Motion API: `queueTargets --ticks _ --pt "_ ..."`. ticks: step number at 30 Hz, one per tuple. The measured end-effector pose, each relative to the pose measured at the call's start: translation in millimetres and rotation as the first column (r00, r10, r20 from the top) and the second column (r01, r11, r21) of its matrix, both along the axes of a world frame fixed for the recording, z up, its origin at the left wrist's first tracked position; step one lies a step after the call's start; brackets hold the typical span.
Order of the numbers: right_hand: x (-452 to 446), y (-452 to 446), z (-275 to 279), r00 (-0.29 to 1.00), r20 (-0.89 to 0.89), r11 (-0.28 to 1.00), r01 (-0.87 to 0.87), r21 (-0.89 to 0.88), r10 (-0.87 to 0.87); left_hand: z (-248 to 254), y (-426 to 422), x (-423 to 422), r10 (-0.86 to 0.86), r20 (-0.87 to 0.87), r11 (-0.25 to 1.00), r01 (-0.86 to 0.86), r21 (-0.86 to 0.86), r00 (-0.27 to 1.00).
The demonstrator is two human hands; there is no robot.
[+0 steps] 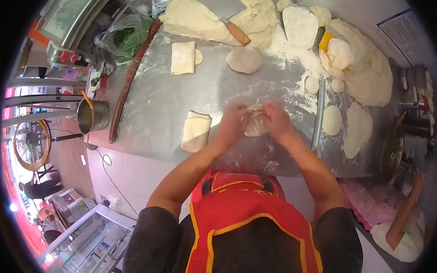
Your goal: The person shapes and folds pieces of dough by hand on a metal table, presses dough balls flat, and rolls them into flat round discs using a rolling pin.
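I see the left hand [235, 120] and right hand [275, 120] close together, fingers curled in and nearly shut, pinching the edge of a small dough piece [255, 128] between them; blur hides how firmly. That piece sits near the middle of the floury tabletop [157, 105], in front of the red apron [254, 210].

Just left of the left hand I make out a folded dough slab [196, 132], with a second slab [183, 58] farther back and a pinkish dough disc [244, 60] to its right. Beyond the right hand lies a thin grey rod [319, 116] — then a flat round [331, 120] and a longer flat sheet [357, 131].

Farther out, a wooden-handled blade [225, 9] rests on a large dough mass [194, 17]. A long brown pole [133, 80] lies at left, near a metal pot [100, 117]. At far right I see another person's arm [404, 210].
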State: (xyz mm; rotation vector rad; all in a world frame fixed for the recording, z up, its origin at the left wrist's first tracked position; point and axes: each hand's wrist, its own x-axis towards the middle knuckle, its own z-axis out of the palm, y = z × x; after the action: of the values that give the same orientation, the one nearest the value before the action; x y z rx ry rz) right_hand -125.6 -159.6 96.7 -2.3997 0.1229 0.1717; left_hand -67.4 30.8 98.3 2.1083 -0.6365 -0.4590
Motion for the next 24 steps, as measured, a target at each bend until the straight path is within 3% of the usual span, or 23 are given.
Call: queueTargets --ticks 2,4,8,11,13,14,16,17,19,22,23,24 --pt "-32 5 -14 0.979 0.173 0.989 -0.087 -0.118 0.106 -19 17 -22 -0.217 0.39 0.974 0.226 0.023 0.895" --pt "-50 11 -19 0.916 0.339 0.954 -0.124 -0.273 0.216 -17 23 -37 -0.337 0.449 0.942 0.294 0.163 0.828" --pt "-57 30 -13 0.952 0.276 0.97 -0.066 -0.235 0.132 -19 22 -39 -0.45 0.482 0.888 0.318 0.333 0.751" --pt "-50 28 -11 0.96 0.246 0.961 -0.066 -0.268 0.134 -28 17 -30 -0.497 0.444 0.859 0.35 0.373 0.746" --pt "-49 21 -12 0.971 0.153 0.939 -0.126 -0.319 0.183 -16 17 -16 -0.398 0.125 0.911 0.377 0.167 0.909" --pt "-53 16 -7 0.991 0.126 0.984 -0.012 -0.178 0.035 -10 17 -6 -0.357 -0.054 0.931 0.36 0.063 0.933" --pt "-67 9 13 0.971 0.003 0.966 0.238 0.099 -0.24 -7 15 14 -0.033 -0.141 0.999 0.031 -0.016 0.989" --pt "-76 11 6 0.904 -0.17 0.853 0.426 0.301 -0.391 -7 13 21 0.13 -0.194 0.989 -0.141 -0.041 0.972" --pt "-91 16 -9 0.663 -0.561 0.415 0.748 0.518 -0.495 -21 2 28 0.038 -0.292 0.996 -0.014 0.085 0.956" --pt "-85 44 -10 0.541 -0.798 -0.274 0.751 0.6 -0.266 -24 -17 37 -0.063 -0.452 0.973 0.155 0.171 0.89" --pt "-78 53 -7 0.49 -0.825 -0.357 0.744 0.565 -0.284 -20 -22 37 -0.086 -0.506 0.962 0.203 0.182 0.858" --pt "-65 59 -1 0.438 -0.849 -0.439 0.727 0.528 -0.296 -7 -27 34 -0.123 -0.324 0.963 0.192 0.191 0.938"
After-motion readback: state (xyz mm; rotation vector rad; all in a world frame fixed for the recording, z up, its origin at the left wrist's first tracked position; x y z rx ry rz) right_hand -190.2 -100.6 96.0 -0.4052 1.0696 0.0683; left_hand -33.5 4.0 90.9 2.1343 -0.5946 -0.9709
